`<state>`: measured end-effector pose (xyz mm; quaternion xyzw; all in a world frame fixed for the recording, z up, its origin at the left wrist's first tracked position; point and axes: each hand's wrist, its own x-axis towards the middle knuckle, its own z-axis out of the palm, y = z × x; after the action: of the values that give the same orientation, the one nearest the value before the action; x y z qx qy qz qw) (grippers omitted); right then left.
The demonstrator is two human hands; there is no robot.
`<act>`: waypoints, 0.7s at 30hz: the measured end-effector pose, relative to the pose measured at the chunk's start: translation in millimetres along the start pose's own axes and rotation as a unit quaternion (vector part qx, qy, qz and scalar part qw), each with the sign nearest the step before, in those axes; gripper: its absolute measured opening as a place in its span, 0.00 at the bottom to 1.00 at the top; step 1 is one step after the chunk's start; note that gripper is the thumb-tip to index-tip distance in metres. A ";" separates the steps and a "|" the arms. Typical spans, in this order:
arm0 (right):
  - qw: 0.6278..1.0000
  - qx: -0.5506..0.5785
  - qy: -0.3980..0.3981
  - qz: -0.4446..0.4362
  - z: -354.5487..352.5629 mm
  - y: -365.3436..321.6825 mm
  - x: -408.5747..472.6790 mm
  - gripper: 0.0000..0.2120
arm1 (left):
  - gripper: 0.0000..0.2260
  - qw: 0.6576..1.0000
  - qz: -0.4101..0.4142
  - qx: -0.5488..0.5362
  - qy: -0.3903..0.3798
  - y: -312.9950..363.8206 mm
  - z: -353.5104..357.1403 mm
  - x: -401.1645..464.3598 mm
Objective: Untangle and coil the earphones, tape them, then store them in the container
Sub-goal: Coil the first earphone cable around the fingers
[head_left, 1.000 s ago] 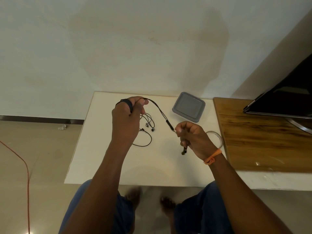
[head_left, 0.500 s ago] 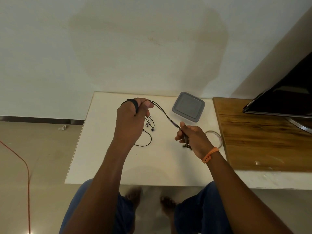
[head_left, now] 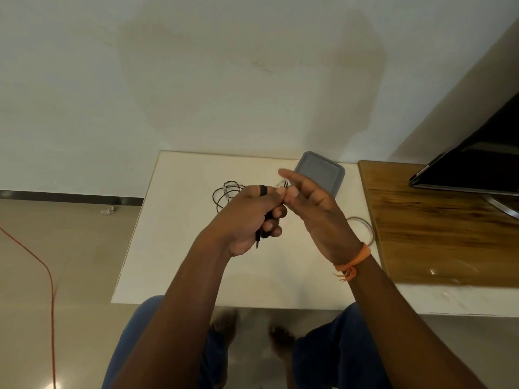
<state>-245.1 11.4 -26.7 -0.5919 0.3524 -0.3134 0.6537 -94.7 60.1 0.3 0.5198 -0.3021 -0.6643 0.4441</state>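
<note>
Centre of frame, above white table (head_left: 174, 248): left hand (head_left: 247, 217) curled round black earphones (head_left: 224, 192), thin glossy cord looping out toward upper left, plug end poking down below fist. Right hand (head_left: 311, 209) touched it from right, fingers fairly straight, thumb and forefinger meeting cord; pinch unclear. Grey lidded container (head_left: 323, 171) behind right hand; clear tape ring (head_left: 365, 228) lower right.
</note>
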 end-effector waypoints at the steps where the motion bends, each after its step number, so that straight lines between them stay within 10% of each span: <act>1: 1.000 -0.011 0.008 -0.002 -0.7 -1.0 1.3 0.22 | 0.13 1.000 -0.009 -0.010 -0.014 -1.0 -1.9 -0.2; 12: 0.993 -0.107 -0.022 -0.054 -19.9 -6.1 1.9 0.10 | 0.13 0.976 -0.050 -0.155 -0.146 -2.4 -8.8 -2.4; 21: 0.948 -0.264 -0.012 -0.177 -3.8 -21.5 9.1 0.09 | 0.35 0.970 -0.103 -0.041 -0.216 -16.3 4.3 -1.9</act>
<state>-243.1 -0.4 -6.3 -0.7999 0.3044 -0.3129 0.4117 -103.2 68.5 -11.7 0.3736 -0.3080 -0.8150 0.3183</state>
